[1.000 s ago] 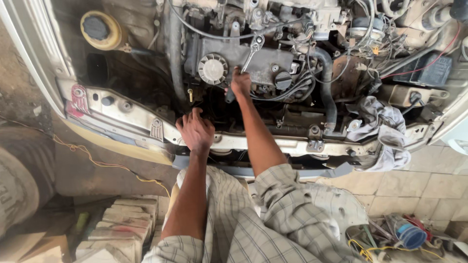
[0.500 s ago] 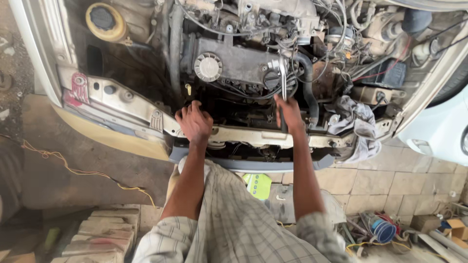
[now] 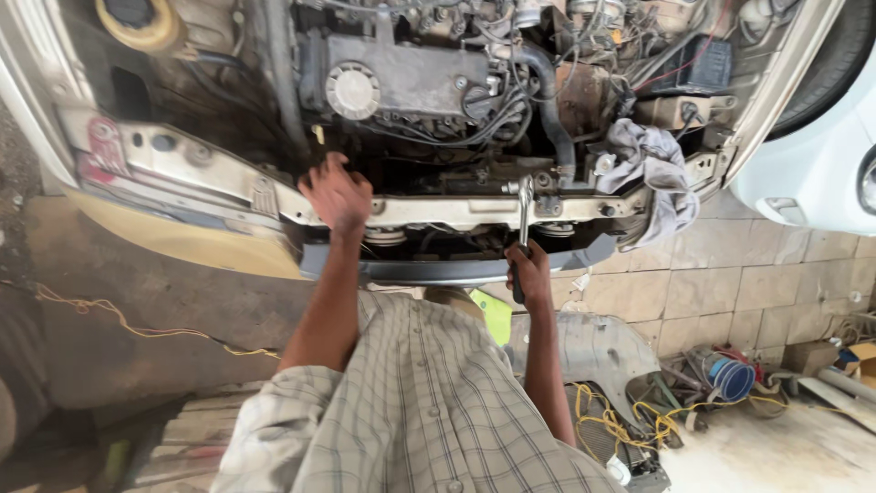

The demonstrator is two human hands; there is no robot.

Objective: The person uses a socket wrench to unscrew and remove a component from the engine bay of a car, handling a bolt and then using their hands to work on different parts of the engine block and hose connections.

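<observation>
a ratchet wrench (image 3: 523, 219) is gripped by the right hand (image 3: 529, 271), while the front crossmember (image 3: 438, 212) is clasped by the left hand (image 3: 336, 194).

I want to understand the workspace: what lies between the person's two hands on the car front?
In the head view, between the left hand and the right hand holding the ratchet wrench, only the pale front crossmember runs, bare there.

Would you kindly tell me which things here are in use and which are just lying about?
In use:
ratchet in right hand
front crossmember under left hand

Lying about:
grey rag
yellow wire
blue spool
green sheet
</observation>
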